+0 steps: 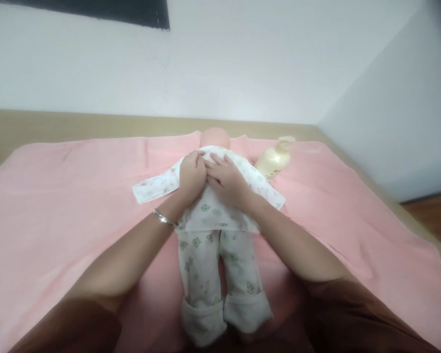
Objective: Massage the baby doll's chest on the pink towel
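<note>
A baby doll [215,136] lies lengthwise in front of me, its bare head at the far end and its face out of sight. It wears a white shirt [206,211] with small green prints and matching trousers [202,264] with turned-up cuffs. My left hand [192,177] rests on the upper part of the shirt, fingers curled inward; what they grip, if anything, is hidden. Beside it, touching it, my right hand [228,180] lies flat on the shirt with its fingers spread. The shirt's sleeves stretch out to both sides.
A pink cloth [77,196] covers most of the tan surface [22,125] under the doll. To the right of the doll's shoulder a cream pump bottle [275,159] leans at a tilt. White walls [242,59] stand behind and at the right.
</note>
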`<state>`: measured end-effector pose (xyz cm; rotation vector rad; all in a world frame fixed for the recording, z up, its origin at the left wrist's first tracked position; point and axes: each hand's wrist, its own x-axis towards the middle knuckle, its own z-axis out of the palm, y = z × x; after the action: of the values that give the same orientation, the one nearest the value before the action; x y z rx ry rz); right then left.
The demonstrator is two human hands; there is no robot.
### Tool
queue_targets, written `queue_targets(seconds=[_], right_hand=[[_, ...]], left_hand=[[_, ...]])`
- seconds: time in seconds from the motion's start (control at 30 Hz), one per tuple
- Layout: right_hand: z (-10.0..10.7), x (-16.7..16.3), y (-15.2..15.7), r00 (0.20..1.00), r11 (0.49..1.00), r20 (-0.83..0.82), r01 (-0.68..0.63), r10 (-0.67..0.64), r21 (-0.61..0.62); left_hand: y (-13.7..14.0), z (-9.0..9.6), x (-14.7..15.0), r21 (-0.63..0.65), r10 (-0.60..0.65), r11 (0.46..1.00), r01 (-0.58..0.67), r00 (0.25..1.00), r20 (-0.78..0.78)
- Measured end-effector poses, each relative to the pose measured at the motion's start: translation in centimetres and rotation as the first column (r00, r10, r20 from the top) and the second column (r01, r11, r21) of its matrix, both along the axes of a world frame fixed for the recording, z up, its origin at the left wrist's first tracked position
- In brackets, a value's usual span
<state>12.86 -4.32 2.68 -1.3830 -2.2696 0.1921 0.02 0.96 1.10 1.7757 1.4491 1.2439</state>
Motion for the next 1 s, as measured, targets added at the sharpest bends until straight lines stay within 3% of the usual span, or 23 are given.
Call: queue_targets(seconds=[0.2, 0.37, 0.47, 0.57, 0.77, 0.9, 1.0], right_hand=[[0.3, 2.9, 2.5, 0.987, 0.985, 0.004, 0.161, -0.161, -0.064], [0.1, 0.4, -0.1, 0.936, 0.938, 0.066, 0.347, -0.346, 0.004], [-0.1, -1.6, -2.1, 0.974, 0.977, 0.1, 0.198, -0.205, 0.077], [-0.1, -1.4, -1.8, 0.989, 0.995, 0.112, 0.091, -0.094, 0.038], [0.3, 2.3, 2.3, 0.975, 0.973, 0.064, 0.218, -0.213, -0.082], [0.2, 0.7, 0.4, 0.961, 0.961, 0.061, 0.272, -0.269, -0.047], [0.0, -1.6, -2.0, 0.982, 0.987, 0.107, 0.155, -0.157, 0.032]], left_hand=[[-0.7, -0.6, -0.1, 0.06, -0.041, 0.997, 0.045, 0.997, -0.068], [-0.7, -0.9, -0.4, 0.057, -0.05, 0.997, 0.053, 0.997, -0.053], [-0.6, -1.2, -0.5, 0.047, -0.037, 0.998, 0.039, 0.998, -0.046], [-0.5, -1.3, -0.6, 0.043, -0.037, 0.998, 0.039, 0.998, -0.045], [-0.6, -1.0, -0.4, 0.073, -0.043, 0.996, 0.049, 0.995, -0.085], [-0.5, -1.1, -0.5, 0.056, -0.047, 0.997, 0.051, 0.996, -0.07], [-0.2, -1.5, -0.6, 0.046, -0.052, 0.997, 0.054, 0.998, -0.038]])
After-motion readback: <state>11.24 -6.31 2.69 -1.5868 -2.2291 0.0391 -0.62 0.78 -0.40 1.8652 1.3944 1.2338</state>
